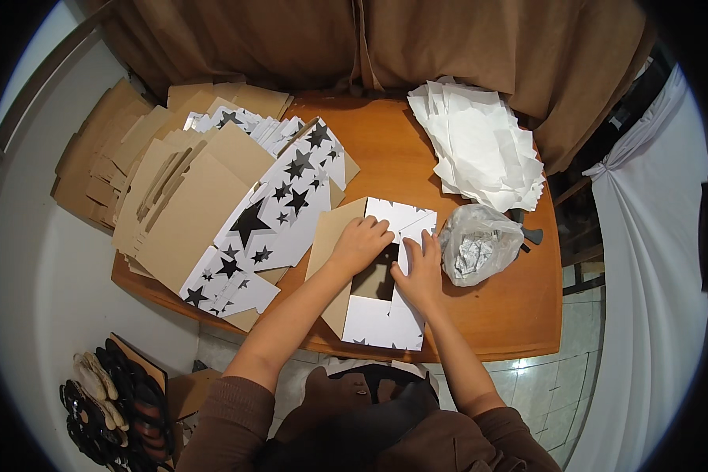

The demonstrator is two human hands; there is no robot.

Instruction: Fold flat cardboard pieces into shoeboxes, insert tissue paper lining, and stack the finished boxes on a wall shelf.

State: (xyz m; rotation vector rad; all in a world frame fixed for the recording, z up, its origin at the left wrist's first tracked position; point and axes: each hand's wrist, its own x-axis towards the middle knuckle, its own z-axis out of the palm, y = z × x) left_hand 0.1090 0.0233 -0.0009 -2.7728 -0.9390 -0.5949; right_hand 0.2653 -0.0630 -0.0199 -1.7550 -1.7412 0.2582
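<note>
A partly folded cardboard box (381,324) lies near the front of the table, white with black stars outside and plain brown on its left flap. Its middle shows a dark opening. My left hand (359,245) rests over the far white panel, fingers bent down on it. On the right side panel, my right hand (422,274) grips the edge, thumb by the opening and fingers spread along the panel. Undersides of both hands' fingertips are hidden. Right beside my right hand stands a clear plastic bag (480,250) with crumpled silvery-white contents.
Flat cardboard box blanks (189,197), brown and star-printed, pile up on the left. A stack of white paper sheets (476,145) lies at the far right. A black-handled object (532,236) sits behind the bag. Several shoes (118,401) stand on the floor lower left; a brown curtain (291,39) hangs behind.
</note>
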